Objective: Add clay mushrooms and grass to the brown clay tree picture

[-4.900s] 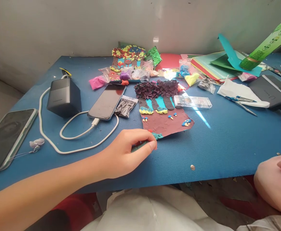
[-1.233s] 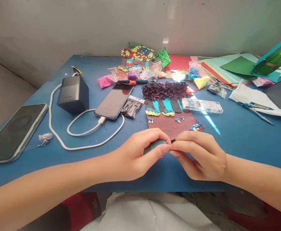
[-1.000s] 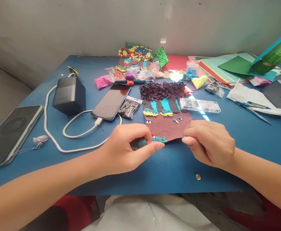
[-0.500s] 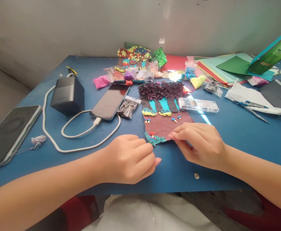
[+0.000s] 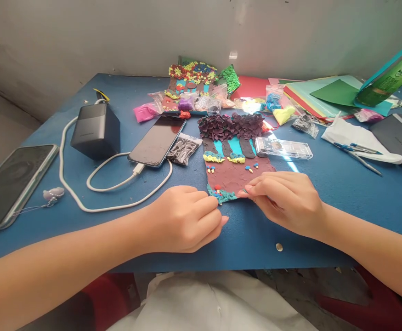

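A clay picture [image 5: 226,174] lies on the blue table, with dark purple ruffled treetops, dark trunks, a brown ground and tiny blue and red mushrooms. Teal clay [image 5: 225,196] edges its lower left corner. My right hand [image 5: 283,200] is at the picture's lower edge, thumb and forefinger pinched on a small greenish bit of clay beside the teal strip. Close to the lower left corner, my left hand [image 5: 192,220] is closed, fingers curled under; whatever it may hold is hidden.
A phone [image 5: 156,142] on a white cable, a black power block [image 5: 95,131] and another phone [image 5: 14,186] occupy the left. Behind are bagged clays [image 5: 187,105] and a second clay picture [image 5: 192,78]. A clear plastic case [image 5: 285,148] and blue compass [image 5: 357,154] lie right.
My right fingertips have shifted slightly, and a greenish bit now shows between them. My left hand stays closed in about the same place. The whole view has moved a little.
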A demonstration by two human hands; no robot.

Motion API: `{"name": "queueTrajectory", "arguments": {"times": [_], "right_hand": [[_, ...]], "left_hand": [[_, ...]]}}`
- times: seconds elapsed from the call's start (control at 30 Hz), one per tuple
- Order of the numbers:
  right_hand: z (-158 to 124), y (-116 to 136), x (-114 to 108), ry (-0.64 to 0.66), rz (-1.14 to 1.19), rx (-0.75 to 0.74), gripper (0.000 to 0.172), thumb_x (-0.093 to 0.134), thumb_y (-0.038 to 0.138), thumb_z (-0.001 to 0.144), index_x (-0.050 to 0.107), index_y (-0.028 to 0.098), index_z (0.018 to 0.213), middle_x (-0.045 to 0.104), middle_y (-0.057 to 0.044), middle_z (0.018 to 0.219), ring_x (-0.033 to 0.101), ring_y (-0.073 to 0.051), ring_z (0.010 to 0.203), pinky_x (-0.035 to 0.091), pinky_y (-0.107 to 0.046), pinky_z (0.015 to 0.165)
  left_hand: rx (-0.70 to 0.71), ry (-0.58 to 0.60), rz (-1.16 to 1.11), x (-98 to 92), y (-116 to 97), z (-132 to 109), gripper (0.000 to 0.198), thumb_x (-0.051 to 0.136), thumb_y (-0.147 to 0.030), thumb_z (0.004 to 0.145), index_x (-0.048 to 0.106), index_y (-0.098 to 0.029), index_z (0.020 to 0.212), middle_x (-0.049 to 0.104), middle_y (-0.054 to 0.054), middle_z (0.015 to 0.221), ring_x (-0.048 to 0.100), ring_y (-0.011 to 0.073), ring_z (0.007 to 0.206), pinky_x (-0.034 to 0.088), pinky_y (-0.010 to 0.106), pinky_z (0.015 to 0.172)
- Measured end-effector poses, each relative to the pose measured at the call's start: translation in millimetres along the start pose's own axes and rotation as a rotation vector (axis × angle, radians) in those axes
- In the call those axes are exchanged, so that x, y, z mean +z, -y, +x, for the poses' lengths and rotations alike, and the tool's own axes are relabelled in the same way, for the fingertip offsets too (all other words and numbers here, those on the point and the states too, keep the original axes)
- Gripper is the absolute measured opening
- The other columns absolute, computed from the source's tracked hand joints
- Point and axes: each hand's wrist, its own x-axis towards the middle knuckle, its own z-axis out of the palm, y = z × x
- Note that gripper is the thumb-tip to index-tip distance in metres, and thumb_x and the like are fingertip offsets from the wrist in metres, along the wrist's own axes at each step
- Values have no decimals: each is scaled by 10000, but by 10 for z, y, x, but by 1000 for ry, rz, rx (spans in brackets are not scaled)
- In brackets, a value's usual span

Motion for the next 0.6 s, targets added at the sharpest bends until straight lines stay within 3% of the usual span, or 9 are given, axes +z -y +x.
{"name": "queueTrajectory", "arguments": {"times": [0.2,0.37,0.43,0.6], "right_hand": [[40,19,-14,-23,14,-40,58,579,116,907,583,174,904,683,-15,679,640,-118,608,513,-216,585],[27,-4,-3,-16,-9,-56,303,429,-33,881,591,144,1065,731,-85,888,698,-151,842,564,-239,708],[20,-16,1,-14,0,-47,327,406,-49,873,585,132,1078,730,-94,901,698,-159,886,568,-250,749],[27,-18,-29,-75,-7,-23,108,542,77,911,582,155,974,701,-36,755,670,-130,715,544,-226,692]], "left_hand": [[18,18,7,-24,4,19,340,522,-174,892,555,-171,554,498,-10,501,427,120,450,342,276,428],[15,19,7,-14,1,18,339,523,-171,889,559,-170,553,498,-8,499,416,124,448,332,281,423],[14,20,7,8,0,3,341,517,-172,894,554,-171,554,494,-9,503,413,123,455,330,281,430],[-5,-40,8,49,-1,-35,354,490,-184,914,531,-176,562,459,-19,509,392,119,461,304,282,443]]}}
